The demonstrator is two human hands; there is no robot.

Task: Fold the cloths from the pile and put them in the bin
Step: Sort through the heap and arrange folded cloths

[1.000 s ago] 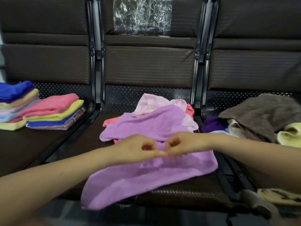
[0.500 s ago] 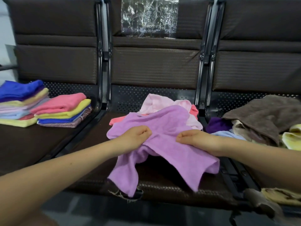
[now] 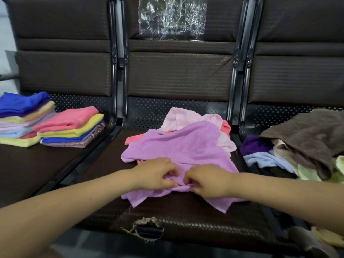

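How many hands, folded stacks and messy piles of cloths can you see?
Hands: 2, the left hand and the right hand
Folded stacks: 2, the far stack and the near stack
Messy piles: 2, the middle pile and the right pile
Total: 6

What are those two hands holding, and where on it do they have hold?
Both the left hand and the right hand pinch the purple cloth at its near edge, close together, on the middle seat.

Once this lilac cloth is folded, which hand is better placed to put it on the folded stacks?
Probably the left hand: the folded stacks lie on the seat to its side. The right hand would have to cross over.
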